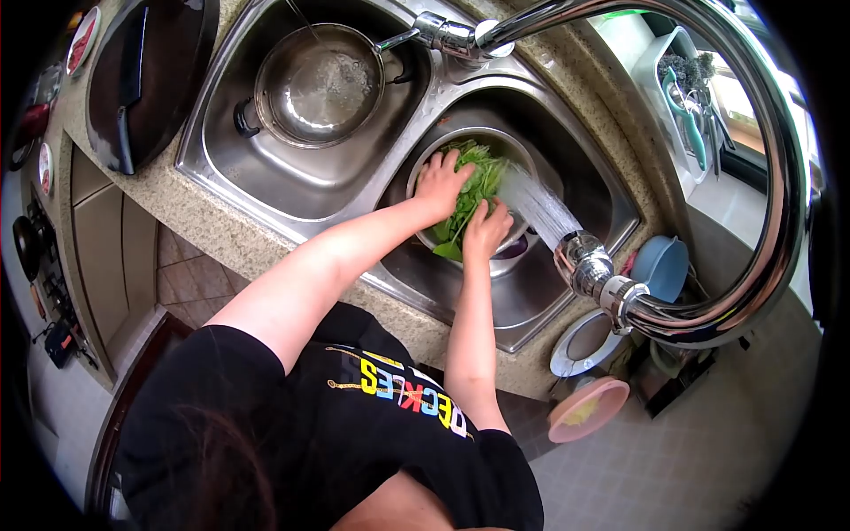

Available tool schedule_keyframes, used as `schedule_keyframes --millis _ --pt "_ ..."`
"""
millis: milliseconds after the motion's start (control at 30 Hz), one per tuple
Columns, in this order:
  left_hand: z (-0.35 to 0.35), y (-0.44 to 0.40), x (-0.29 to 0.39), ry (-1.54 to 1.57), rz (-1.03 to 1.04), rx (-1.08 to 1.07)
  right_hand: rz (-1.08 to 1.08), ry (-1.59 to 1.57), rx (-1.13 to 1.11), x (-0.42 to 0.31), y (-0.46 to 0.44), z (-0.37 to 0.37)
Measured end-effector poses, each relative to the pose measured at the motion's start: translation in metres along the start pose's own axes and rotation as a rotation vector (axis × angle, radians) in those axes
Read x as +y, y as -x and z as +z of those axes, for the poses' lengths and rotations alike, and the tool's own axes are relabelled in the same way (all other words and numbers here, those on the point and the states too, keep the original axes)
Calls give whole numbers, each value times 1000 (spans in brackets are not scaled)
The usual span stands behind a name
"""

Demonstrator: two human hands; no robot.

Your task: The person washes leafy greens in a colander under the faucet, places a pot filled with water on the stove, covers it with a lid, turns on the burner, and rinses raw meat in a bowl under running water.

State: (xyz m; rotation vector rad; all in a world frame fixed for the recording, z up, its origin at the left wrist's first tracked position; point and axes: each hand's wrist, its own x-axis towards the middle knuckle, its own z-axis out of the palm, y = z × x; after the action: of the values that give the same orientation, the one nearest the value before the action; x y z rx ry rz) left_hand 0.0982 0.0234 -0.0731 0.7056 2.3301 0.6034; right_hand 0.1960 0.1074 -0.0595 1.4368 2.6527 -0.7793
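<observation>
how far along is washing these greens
Already done, it seems: the greens are in the metal bowl and the faucet is running. In hand: the left hand and right hand are among the leaves while water streams into the bowl. Likely left: finishing the rinse, shutting off the water and lifting the greens out.

Loose leafy greens heaped in a round metal bowl.
The greens are bright green, wet and tangled, with thin stems and flat leaves; they form an upright band between the bowl's top and bottom edges, a broad leaf near the bottom edge. Partly covered, their full spread is hard to judge. The bowl is shiny and open-topped, near the left edge of the right-hand sink basin.
</observation>
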Motion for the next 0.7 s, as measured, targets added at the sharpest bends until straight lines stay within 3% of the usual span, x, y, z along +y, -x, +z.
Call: schedule_keyframes --millis 33,67,133,167,200,267,333,400,467,533,667,700 --pt "9 -1 -3 -11 28 180 98 -75 -87 -6 -2 -5" --pt "5 -2 0 -10 31 181 99 -74 -84 -2 -2 -7" --pt "-4 -3 3 -18 -6 64 128 100 -443 6 1 -8" --pt "-6 -4 3 14 -17 70 -72 139 -260 3 6 -9" --pt "-7 -5 4 14 -16 71 -73 139 -259 3 5 -15" --pt "-10 -5 5 106 -58 67 261 -159 -457 -4 4 -34" --pt "-13 -2 5 148 -57 97 212 -130 -434 -3 7 -47" --pt "-12 2 6 190 -58 127 223 -344 -412 -17 9 -71" --pt "-12 8 8 197 -32 216 216 -628 -262 -14 8 -71" --pt "-11 13 10 209 -8 210 170 -710 -124 -9 0 -57" --pt "-19 23 13 78 144 244 -42 -460 -26 16 -23 -9" --pt "-16 23 12 -4 130 121 -108 -270 -1 17 -24 1"
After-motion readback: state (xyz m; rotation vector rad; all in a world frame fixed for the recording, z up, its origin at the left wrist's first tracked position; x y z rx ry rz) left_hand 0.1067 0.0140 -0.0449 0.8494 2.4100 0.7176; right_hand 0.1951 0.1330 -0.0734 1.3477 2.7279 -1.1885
